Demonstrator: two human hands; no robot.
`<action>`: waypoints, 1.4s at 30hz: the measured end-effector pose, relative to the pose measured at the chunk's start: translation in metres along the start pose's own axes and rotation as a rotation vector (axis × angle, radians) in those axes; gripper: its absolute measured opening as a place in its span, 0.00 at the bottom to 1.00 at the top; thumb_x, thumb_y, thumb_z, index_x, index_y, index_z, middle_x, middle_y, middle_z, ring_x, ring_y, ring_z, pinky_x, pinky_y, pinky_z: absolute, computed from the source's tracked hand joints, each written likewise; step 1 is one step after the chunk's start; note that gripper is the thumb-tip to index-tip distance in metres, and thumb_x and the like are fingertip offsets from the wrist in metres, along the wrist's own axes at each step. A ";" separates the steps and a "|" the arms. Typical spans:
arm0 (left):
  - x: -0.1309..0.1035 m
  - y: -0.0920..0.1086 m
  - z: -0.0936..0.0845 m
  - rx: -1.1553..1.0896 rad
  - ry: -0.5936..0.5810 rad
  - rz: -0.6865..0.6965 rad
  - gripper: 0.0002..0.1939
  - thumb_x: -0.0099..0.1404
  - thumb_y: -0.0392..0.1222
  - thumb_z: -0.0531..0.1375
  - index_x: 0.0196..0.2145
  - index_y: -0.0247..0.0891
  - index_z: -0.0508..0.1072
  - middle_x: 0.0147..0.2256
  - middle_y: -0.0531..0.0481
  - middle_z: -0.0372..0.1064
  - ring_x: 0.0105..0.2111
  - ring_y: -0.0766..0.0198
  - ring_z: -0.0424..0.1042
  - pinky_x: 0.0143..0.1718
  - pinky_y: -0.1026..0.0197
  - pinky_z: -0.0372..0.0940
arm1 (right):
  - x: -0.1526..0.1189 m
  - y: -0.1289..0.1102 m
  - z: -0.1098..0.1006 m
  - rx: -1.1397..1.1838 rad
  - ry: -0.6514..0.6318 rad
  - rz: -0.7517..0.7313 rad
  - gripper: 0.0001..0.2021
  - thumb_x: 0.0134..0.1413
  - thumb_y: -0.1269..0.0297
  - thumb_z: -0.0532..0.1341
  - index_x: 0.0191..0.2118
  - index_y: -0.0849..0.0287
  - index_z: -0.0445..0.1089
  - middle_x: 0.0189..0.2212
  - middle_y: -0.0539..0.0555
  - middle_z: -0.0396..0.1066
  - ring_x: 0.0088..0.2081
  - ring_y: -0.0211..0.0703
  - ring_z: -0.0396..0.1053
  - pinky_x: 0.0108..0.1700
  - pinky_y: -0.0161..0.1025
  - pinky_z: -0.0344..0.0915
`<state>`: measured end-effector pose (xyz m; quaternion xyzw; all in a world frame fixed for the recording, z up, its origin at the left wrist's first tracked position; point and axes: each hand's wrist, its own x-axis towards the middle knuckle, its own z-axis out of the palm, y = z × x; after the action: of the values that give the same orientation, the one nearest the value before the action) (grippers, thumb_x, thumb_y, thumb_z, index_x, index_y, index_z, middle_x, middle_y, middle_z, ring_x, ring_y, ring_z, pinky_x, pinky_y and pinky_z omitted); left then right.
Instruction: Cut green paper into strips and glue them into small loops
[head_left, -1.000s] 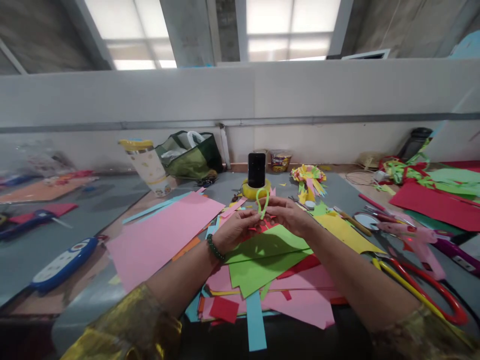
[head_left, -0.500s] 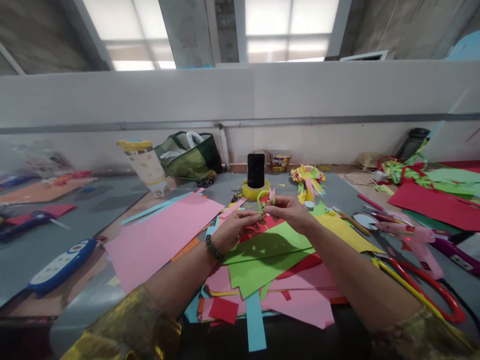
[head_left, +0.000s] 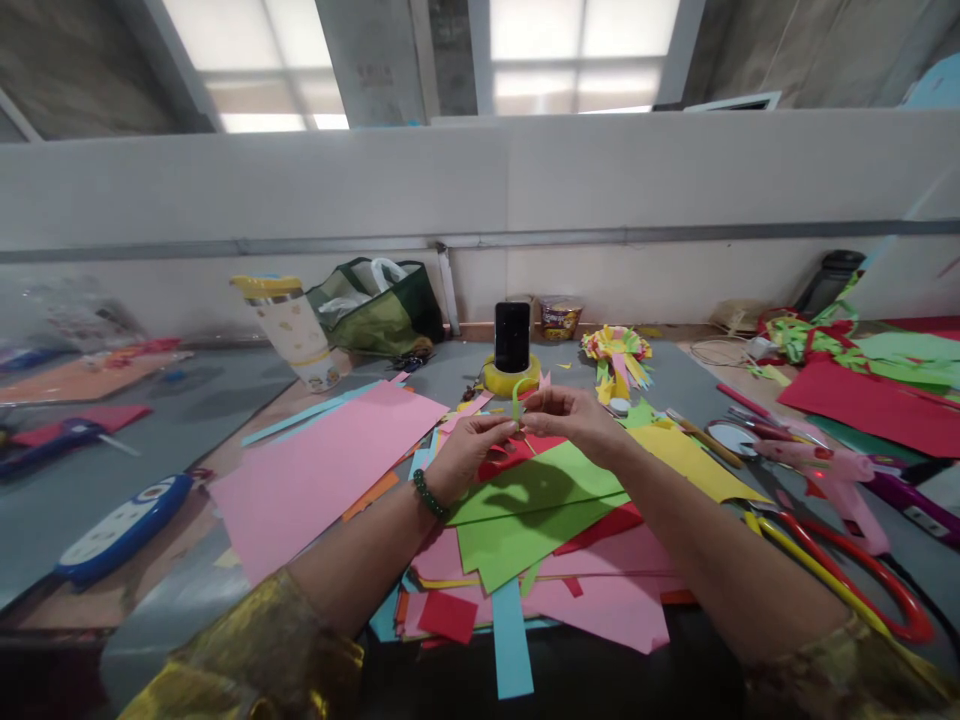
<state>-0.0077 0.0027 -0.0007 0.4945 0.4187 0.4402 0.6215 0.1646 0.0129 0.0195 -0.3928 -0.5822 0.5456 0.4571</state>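
Observation:
Between my two hands is a narrow, curled light-green paper strip (head_left: 517, 399), with its top bending over to the right. My left hand (head_left: 471, 456), with a dark green bead bracelet (head_left: 428, 494) at the wrist, pinches the lower end. The fingers of my right hand (head_left: 576, 424) are closed on the strip from the other side. A thin stick-like piece shows just under the fingertips, too small to make out. Below the hands lie green paper sheets (head_left: 551, 492) on a pile of pink and red paper. A light-blue paper strip (head_left: 511, 640) sticks out toward me.
A phone (head_left: 511, 338) stands in a yellow tape roll (head_left: 499, 378) ahead. To the right are red-handled scissors (head_left: 862, 580), a pink glue gun (head_left: 825, 475) and a paper flower (head_left: 618, 358). A tumbler (head_left: 289, 335), pink sheet (head_left: 330, 470) and blue-white device (head_left: 124, 530) lie left.
Both hands have shifted very slightly, and the right fingers now sit lower and closer around the green strip. The strip stands more upright. The papers below look the same.

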 end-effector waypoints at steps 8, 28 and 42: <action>-0.001 0.002 0.001 0.030 -0.002 0.013 0.13 0.45 0.47 0.72 0.23 0.36 0.79 0.24 0.50 0.74 0.22 0.70 0.67 0.24 0.67 0.60 | 0.000 0.003 -0.001 -0.083 -0.037 0.005 0.17 0.30 0.55 0.74 0.23 0.59 0.71 0.19 0.48 0.71 0.23 0.35 0.67 0.28 0.35 0.65; -0.002 -0.001 0.005 0.066 -0.058 -0.010 0.13 0.46 0.47 0.72 0.26 0.35 0.80 0.28 0.46 0.77 0.27 0.65 0.71 0.29 0.65 0.64 | 0.001 0.006 0.005 -0.119 0.100 -0.042 0.12 0.30 0.58 0.69 0.23 0.59 0.71 0.18 0.47 0.69 0.21 0.34 0.62 0.24 0.33 0.59; -0.003 -0.001 0.006 0.028 -0.026 -0.023 0.17 0.41 0.49 0.74 0.25 0.35 0.79 0.26 0.47 0.76 0.25 0.66 0.70 0.29 0.65 0.65 | 0.001 0.013 0.007 -0.262 0.132 -0.175 0.09 0.36 0.59 0.66 0.21 0.58 0.69 0.18 0.48 0.67 0.22 0.36 0.62 0.26 0.36 0.59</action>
<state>-0.0027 -0.0015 -0.0007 0.5041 0.4223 0.4209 0.6249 0.1570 0.0129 0.0070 -0.4318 -0.6492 0.3961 0.4850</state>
